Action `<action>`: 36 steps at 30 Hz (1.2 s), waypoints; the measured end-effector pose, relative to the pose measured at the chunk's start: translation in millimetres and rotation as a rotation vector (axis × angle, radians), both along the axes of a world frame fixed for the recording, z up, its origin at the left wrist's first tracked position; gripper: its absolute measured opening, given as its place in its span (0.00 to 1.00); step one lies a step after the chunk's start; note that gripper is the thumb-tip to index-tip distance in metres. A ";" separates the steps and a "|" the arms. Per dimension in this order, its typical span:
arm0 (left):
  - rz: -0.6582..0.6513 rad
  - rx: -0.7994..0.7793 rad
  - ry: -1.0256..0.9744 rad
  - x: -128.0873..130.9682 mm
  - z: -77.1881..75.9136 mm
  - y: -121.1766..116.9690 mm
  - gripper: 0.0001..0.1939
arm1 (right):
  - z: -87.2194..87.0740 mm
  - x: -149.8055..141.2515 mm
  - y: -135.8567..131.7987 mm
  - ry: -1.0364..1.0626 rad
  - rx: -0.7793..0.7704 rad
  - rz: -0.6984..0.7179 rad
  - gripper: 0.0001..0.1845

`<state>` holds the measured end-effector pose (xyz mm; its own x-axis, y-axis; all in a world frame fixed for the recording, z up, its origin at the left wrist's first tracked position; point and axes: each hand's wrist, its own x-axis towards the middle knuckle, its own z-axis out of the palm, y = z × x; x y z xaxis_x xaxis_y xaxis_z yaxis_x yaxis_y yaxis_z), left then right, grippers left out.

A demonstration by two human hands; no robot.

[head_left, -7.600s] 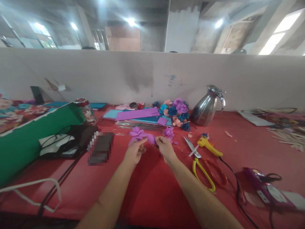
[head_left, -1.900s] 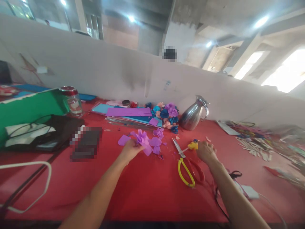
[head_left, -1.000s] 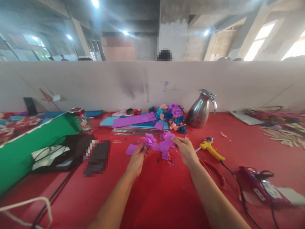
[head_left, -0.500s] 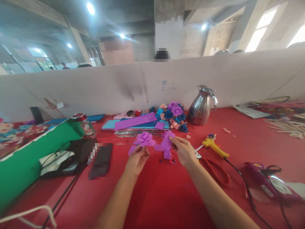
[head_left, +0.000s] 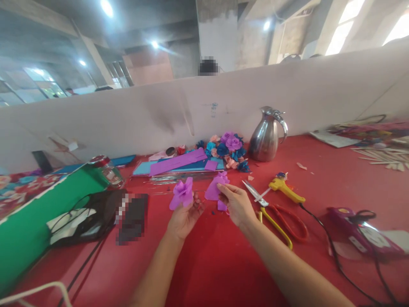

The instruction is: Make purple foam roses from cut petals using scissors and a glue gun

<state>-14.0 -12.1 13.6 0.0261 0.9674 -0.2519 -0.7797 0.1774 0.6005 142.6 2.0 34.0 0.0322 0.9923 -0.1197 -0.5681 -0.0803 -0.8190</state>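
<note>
Our left hand (head_left: 185,219) holds the purple flower (head_left: 182,192) low — likely against crushing — our right hand (head_left: 236,204) pinches a purple piece (head_left: 212,189).

Held flower (head_left: 182,194) positioned left of held paper piece (head_left: 211,190); flower heap (head_left: 234,143) set on table (head_left: 204,264), far side, flanked by sheets (head_left: 179,163) left, jug (head_left: 264,140) right. Scissors (head_left: 263,203) laid right, crossed by glue gun (head_left: 286,192).

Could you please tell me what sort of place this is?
Probably a craft workshop: the left hand holds a purple artificial flower, and scissors and what looks like a yellow glue gun lie on the red table.
</note>
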 end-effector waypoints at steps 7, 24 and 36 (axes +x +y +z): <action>0.001 0.096 0.079 8.0 -0.5 0.9 0.10 | 9.6 -8.2 -11.1 0.070 0.016 0.045 0.13; 0.221 0.090 0.279 20.6 5.5 -2.6 0.19 | 3.4 -11.4 -17.2 0.003 0.010 0.014 0.16; 0.125 0.237 0.294 19.2 -1.5 5.0 0.10 | 8.7 -19.6 -19.7 0.104 0.004 -0.009 0.13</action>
